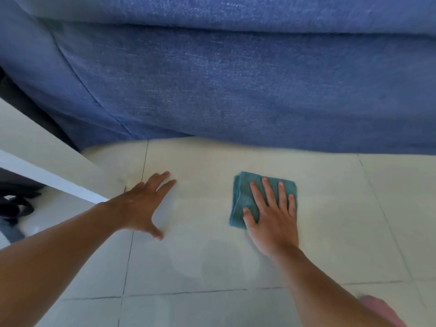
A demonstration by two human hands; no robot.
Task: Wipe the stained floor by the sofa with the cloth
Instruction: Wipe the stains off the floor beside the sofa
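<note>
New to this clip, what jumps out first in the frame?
The big blue sofa fills the whole upper half. Below it, on the pale tiled floor, a folded teal cloth lies right of centre with the right hand pressed flat on it, fingers spread. The left hand is braced bare on the tiles, left of centre, beside a white furniture edge.

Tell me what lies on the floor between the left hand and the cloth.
Nothing: the head view shows only bare pale floor tile between the left hand and the teal cloth under the right hand.
</note>
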